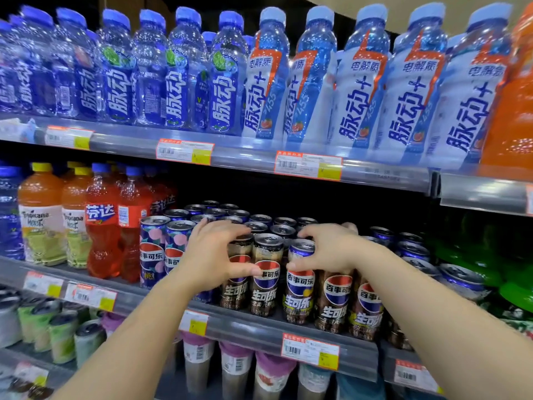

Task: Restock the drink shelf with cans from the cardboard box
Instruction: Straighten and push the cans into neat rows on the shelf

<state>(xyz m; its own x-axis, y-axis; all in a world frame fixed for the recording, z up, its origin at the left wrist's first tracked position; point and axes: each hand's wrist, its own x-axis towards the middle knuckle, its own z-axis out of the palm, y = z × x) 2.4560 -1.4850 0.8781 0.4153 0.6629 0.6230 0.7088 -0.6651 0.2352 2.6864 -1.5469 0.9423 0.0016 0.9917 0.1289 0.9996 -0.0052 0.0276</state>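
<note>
On the middle shelf (253, 327), the left hand (212, 256) grasps a brown cola can (239, 280); just right of it, the right hand (328, 249) grasps another can (300, 284), apparently both standing at the front edge.

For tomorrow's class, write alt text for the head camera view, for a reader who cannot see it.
Two bare hands grip slim brown cola cans at the front of a grey metal drink shelf: the left hand holds one brown cola can, the right hand a blue-rimmed cola can. Blue plastic drink bottles fill the shelf above.
</note>
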